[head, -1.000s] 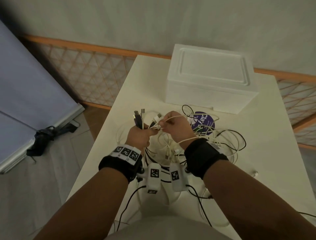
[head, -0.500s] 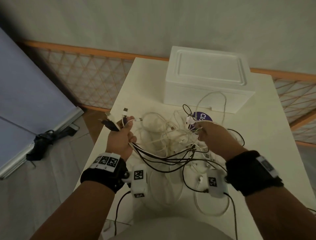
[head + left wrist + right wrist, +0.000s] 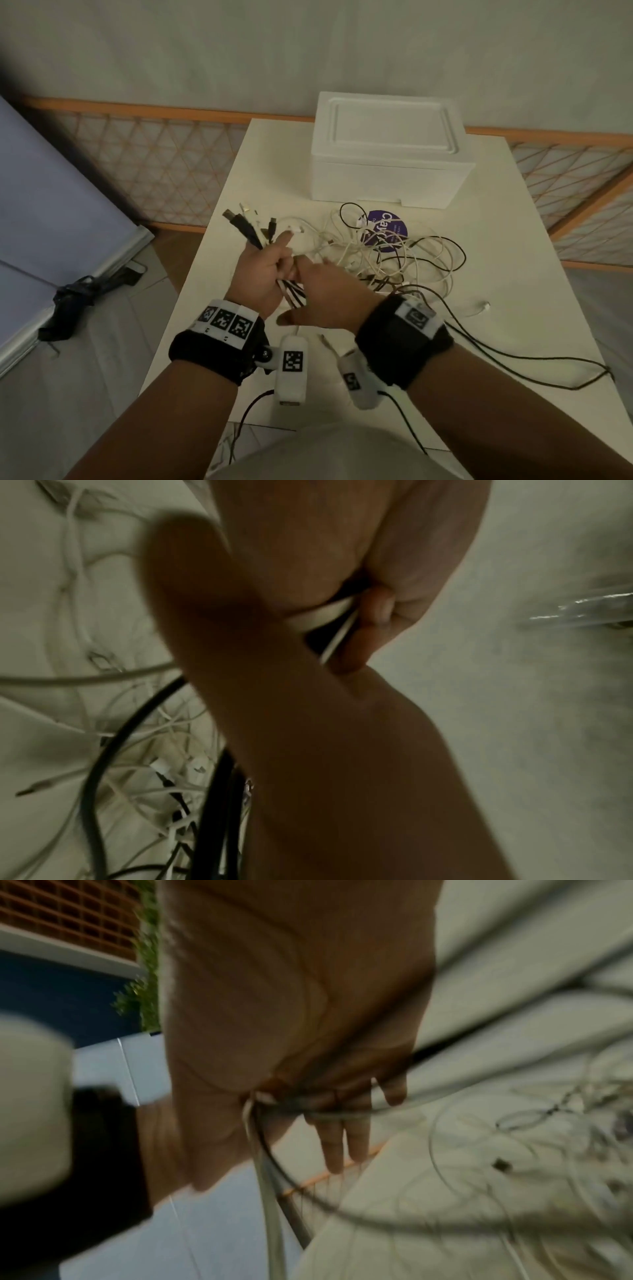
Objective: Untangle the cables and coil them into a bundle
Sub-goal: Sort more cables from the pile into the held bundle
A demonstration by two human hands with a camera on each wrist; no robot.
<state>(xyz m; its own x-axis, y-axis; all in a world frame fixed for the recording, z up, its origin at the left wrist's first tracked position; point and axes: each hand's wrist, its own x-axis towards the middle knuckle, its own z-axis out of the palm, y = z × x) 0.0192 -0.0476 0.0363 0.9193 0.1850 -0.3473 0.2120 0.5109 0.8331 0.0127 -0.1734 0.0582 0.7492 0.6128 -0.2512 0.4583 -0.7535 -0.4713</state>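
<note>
A tangle of white and black cables (image 3: 394, 253) lies on the white table (image 3: 513, 274). My left hand (image 3: 263, 270) grips a bunch of cable ends, and their plugs (image 3: 246, 222) stick up and to the left out of the fist. The left wrist view shows white and black cables (image 3: 329, 615) clamped under the curled fingers. My right hand (image 3: 329, 294) is right beside the left one, thumb stuck out, fingertips meeting the cables below the fist. In the blurred right wrist view the fingers (image 3: 342, 1131) look straight, with thin cables (image 3: 267, 1177) lying across them.
A white foam box (image 3: 390, 161) stands at the back of the table. A purple round label (image 3: 390, 229) lies under the tangle. One black cable (image 3: 513, 356) trails off to the right, near a loose white plug (image 3: 484, 305). The table's left edge drops to the floor.
My right hand has come back from the right side of the pile to meet the left hand. The left hand still holds the plug ends and has shifted slightly toward the centre.
</note>
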